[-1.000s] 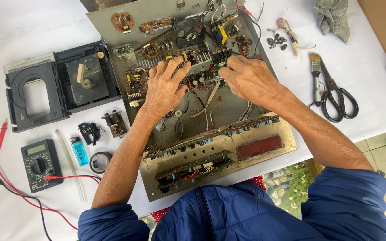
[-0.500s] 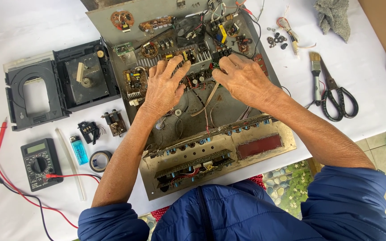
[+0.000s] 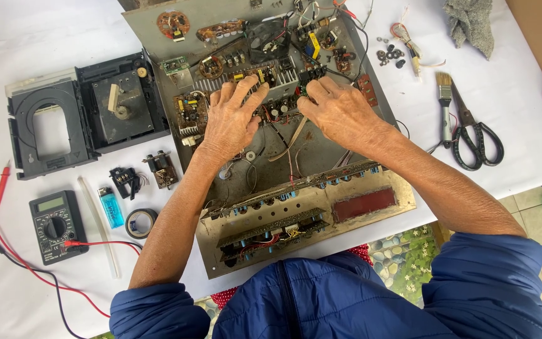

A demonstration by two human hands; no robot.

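Observation:
An opened grey metal electronics chassis [image 3: 321,207] lies on a white-covered table, its circuit boards, wires and a small fan exposed. My left hand [image 3: 230,122] rests palm down on the middle boards, fingers spread over a finned heatsink and small components. My right hand [image 3: 340,113] lies beside it, fingertips touching the board near a black connector block [image 3: 312,75]. Neither hand visibly grips anything. The front panel with a red display window [image 3: 368,204] faces me.
A black disc-drive mechanism [image 3: 79,116] lies left of the chassis. Nearer me are a multimeter [image 3: 58,226] with red and black leads, a blue lighter [image 3: 111,206], a tape roll [image 3: 140,222] and small parts. To the right lie a paintbrush [image 3: 445,103], scissors [image 3: 475,135], loose screws and a grey rag [image 3: 472,22].
Both hands have shifted slightly on the boards, the right hand moving a little left toward the connector block. The chassis and the tools have not moved.

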